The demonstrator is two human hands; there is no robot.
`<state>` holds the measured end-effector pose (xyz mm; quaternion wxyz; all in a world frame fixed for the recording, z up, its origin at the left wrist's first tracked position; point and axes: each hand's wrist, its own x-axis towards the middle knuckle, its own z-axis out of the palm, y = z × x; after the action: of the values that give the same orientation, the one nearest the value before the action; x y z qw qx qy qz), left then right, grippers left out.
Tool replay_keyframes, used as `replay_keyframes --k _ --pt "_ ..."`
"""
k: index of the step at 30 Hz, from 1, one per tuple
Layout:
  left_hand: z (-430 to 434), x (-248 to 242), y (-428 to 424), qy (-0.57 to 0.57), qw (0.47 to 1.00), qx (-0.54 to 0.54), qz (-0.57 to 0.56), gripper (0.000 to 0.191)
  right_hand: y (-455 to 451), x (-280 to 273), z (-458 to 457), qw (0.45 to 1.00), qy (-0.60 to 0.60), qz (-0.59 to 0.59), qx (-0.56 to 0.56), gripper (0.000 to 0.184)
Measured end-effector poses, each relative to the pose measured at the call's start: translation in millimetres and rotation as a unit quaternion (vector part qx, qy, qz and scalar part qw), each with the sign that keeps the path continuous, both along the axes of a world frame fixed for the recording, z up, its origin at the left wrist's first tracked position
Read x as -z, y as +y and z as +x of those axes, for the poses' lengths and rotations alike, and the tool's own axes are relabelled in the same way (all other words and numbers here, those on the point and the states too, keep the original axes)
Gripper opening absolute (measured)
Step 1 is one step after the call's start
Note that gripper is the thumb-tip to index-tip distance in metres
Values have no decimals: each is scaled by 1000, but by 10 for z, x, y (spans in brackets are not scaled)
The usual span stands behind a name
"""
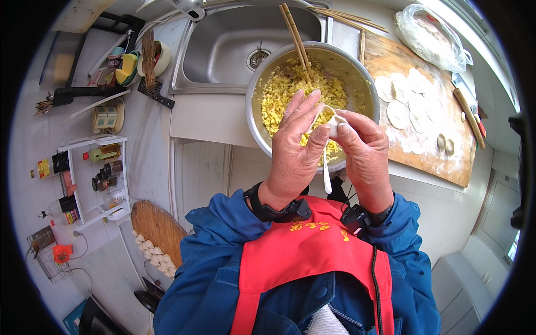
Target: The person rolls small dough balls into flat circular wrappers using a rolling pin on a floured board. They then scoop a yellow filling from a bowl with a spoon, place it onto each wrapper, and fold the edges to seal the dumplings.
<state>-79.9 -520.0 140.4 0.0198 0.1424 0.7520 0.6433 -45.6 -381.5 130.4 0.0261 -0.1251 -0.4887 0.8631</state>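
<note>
Between my two hands a dough wrapper (333, 122) is partly folded around yellow filling, its upper left side still gaping. My left hand (295, 146) supports it from the left with fingers spread upward. The thumb and fingertips of my right hand (364, 144) pinch its right edge. Beneath them stands a large metal bowl (253, 121) of chopped yellow filling (276, 100). Wooden chopsticks (295, 35) stick up from the filling, and a white spoon (326, 173) lies over the bowl's near rim. Flat dough rounds (398, 114) rest on a floured wooden board (439, 165) at the right.
A steel sink (222, 46) is behind the bowl. A rolling pin (468, 117) and a knife (462, 86) lie at the board's right edge, below a plastic bag of dough (431, 39). At lower left, filled dumplings (153, 253) line a round wooden board (159, 226). A cleaver (155, 93) lies left of the sink.
</note>
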Motion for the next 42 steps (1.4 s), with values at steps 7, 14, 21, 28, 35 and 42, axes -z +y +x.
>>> replay_keyframes --k 7,14,21,28,35,42 --pt "-31 10 -20 127 987 -16 -97 36 -64 -68 36 996 38 72 27 22" --pt "-55 -87 -20 -188 961 167 117 77 -60 -98 61 986 72 142 40 20" --pt "-62 -133 -98 -227 951 183 105 66 138 -294 -36 847 190 493 68 12" --pt "-41 -243 -69 -274 929 223 109 58 300 -443 -136 848 236 470 -67 34" --pt "-12 -291 -91 -315 910 232 136 56 235 -423 -133 818 242 515 -77 37" --pt "-15 -178 -61 -387 815 200 383 52 203 -298 -24 870 213 443 36 55"
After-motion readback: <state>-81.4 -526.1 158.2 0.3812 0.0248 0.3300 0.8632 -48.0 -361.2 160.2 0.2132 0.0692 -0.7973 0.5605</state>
